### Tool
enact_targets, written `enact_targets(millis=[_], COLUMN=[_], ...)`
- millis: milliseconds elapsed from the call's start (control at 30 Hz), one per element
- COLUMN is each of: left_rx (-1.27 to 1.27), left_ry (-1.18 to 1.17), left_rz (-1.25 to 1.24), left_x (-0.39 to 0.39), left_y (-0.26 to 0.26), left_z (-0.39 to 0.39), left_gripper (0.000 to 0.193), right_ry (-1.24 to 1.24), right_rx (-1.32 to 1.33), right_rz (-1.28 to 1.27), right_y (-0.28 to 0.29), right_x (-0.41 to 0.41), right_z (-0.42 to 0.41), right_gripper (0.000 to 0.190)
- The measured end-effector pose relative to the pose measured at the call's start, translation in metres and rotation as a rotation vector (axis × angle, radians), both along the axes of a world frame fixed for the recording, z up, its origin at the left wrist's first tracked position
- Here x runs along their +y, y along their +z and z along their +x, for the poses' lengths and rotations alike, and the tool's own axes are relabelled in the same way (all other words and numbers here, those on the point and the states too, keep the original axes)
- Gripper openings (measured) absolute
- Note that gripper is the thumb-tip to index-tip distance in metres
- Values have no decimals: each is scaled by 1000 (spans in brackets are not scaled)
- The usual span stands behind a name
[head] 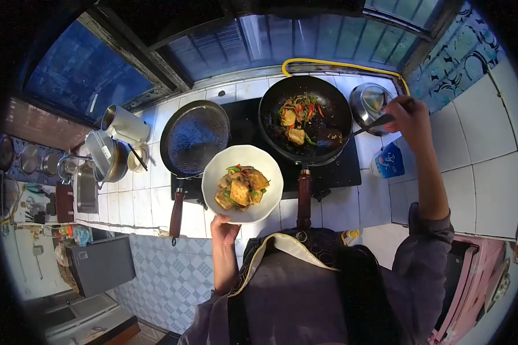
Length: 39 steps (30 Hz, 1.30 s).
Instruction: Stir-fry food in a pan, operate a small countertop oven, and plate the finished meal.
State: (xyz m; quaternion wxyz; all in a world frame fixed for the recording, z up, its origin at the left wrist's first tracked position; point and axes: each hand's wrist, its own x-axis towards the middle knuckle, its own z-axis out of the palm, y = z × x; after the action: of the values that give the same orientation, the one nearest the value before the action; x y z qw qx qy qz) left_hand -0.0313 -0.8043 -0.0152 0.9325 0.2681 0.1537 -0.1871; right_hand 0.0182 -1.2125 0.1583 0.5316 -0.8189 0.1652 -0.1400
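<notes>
My left hand (225,230) grips the near rim of a white plate (209,181) and holds it up over the front of the stove. On it lies a heap of browned tofu pieces (239,192) with green and red pepper and bits of meat. My right hand (408,115) is closed around the handle of a dark spatula (364,128). The spatula's blade rests low in the right side of a black wok (270,129). Two tofu pieces (296,136), sliced peppers and meat lie in the wok. Its wooden handle (304,198) points towards me.
A dark frying pan (194,133) sits left of the wok on the black gas stove (244,114). A metal lid (369,101) and a blue-and-white packet (388,161) stand right of the stove. A pitcher (127,125), pot (117,161) and cup (137,159) are at left, near the sink (87,189).
</notes>
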Motion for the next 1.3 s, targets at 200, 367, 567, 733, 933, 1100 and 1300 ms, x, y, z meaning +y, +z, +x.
enact_targets(millis=[200,367,567,733,933,1100,1300], left_rx=[-20,-34,-58,-81,-129,-131,-186], left_ry=[-8,-45,-56,-73,-79,-81,-218], left_rz=[0,-2,-7,-42,-51,-11,-132], left_x=[-1,-1,-2,-4,-12,-35,-50], left_y=[0,-7,-10,0,18,38,45], left_z=[-2,-4,-2,6,34,64,84], left_gripper=[57,57,56,55,54,51,53], right_ry=[-79,-179,-114,-167,-131,-36,424], right_rx=[-162,-114,-236,-295,-342,-404,-583], right_rz=[421,673,847,971,487,736,-169], right_y=[-66,-111,-132,-144,-101,-25,26], right_x=[-11,21,25,12,-15,-19,39], right_z=[-13,-6,1,-10,-36,-56,-87], right_gripper=[17,16,15,13,14,12,9])
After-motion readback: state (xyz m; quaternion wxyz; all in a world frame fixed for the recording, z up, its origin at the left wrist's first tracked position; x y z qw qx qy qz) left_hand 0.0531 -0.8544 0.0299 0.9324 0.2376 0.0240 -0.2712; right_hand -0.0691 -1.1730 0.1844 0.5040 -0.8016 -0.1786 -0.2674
